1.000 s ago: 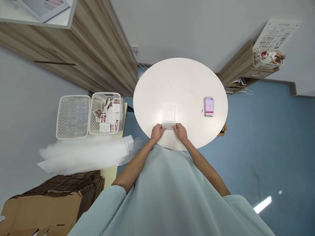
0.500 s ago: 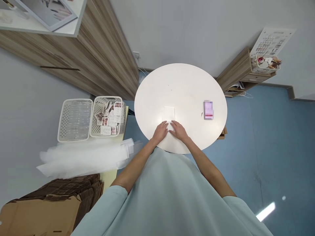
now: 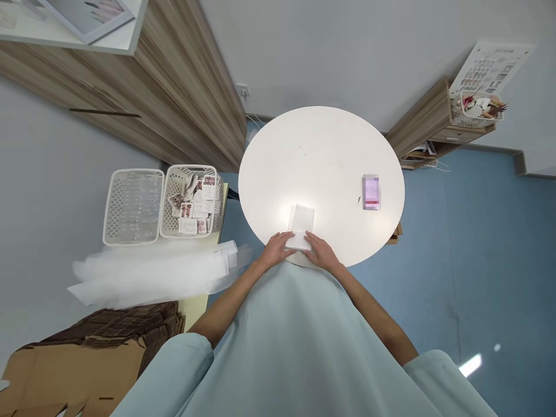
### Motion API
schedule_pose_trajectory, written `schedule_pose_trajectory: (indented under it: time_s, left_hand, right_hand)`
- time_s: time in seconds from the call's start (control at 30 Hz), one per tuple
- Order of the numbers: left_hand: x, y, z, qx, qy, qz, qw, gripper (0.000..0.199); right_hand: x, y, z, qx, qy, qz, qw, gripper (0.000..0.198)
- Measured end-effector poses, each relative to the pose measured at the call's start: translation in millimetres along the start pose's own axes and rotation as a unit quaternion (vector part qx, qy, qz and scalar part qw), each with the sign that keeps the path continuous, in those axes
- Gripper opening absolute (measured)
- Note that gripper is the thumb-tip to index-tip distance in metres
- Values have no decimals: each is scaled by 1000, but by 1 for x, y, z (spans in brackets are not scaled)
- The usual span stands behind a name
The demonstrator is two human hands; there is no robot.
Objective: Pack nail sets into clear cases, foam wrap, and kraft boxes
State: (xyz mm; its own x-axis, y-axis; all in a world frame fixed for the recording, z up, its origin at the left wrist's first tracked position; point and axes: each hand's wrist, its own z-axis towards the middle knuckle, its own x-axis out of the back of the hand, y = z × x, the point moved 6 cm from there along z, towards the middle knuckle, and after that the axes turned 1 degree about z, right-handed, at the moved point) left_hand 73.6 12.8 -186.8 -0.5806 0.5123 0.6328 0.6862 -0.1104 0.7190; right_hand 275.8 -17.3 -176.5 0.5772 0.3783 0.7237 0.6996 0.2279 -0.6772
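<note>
At the near edge of the round white table (image 3: 278, 145), a strip of thin white foam sheet (image 3: 303, 218) lies with its far end flat. Its near end forms a thicker folded bundle; anything inside that is hidden. My left hand (image 3: 276, 249) grips the bundle's left side, thumb low and fingers along the fold. On the opposite side my right hand (image 3: 322, 251) holds it in the same way. Farther right on the table lies a small purple and pink box (image 3: 371, 192), blurred by pixels, with some dark specks beside it.
Left of the table stand two white baskets, one with clear plastic pieces (image 3: 134, 205), the other with printed packets (image 3: 195, 209). Nearer me are a pile of white foam sheets (image 3: 152, 275) and stacked flat cardboard boxes (image 3: 78, 370). A wooden cabinet (image 3: 186, 75) rises behind.
My hands have drawn the near end of the foam sheet toward me and moved slightly apart. A thick white bundle now shows between them. The whole view has shifted a little.
</note>
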Motion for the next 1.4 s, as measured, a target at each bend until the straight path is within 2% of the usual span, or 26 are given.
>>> schedule_pose_trajectory:
  time_s: [0.1, 0.2, 0.37, 0.47, 0.63, 0.73, 0.8, 0.87, 1.0, 1.1, 1.23, 1.4]
  left_hand:
    - [11, -2, 8, 39, 11, -56, 998, 53]
    - [22, 1, 21, 79, 18, -91, 993, 47]
    - [27, 3, 42, 123, 28, -67, 990, 36]
    - [24, 3, 52, 144, 35, -29, 989, 33]
    - [21, 4, 61, 179, 44, 30, 982, 29]
    - [20, 8, 60, 198, 56, 37, 978, 22]
    - [21, 9, 54, 217, 91, 18, 972, 19]
    - [21, 6, 45, 251, 135, -19, 958, 26]
    - [15, -1, 30, 309, 151, -116, 932, 31]
    - [15, -5, 26, 291, 147, -160, 932, 29]
    - [26, -22, 14, 263, 176, -142, 938, 24]
    - [50, -55, -15, 292, 222, -107, 924, 23]
  right_hand:
    - [9, 4, 10, -23, -1, 29, 999, 48]
    - [18, 9, 24, -75, 10, 65, 995, 44]
    - [29, 13, 42, -171, 74, 119, 975, 44]
    - [30, 16, 50, -206, 104, 108, 967, 43]
    - [29, 26, 63, -272, 86, 15, 958, 39]
    - [36, 20, 75, -222, 84, -62, 969, 51]
    - [36, 10, 83, -156, 51, -95, 982, 52]
    - [33, 4, 84, -126, 16, -102, 987, 52]
    - [25, -2, 72, -141, -4, -82, 987, 46]
    - [12, -10, 61, -146, -14, -52, 988, 46]
    - [-10, -26, 63, -139, -30, -6, 990, 45]
    - [-36, -61, 94, -101, -77, -7, 992, 45]
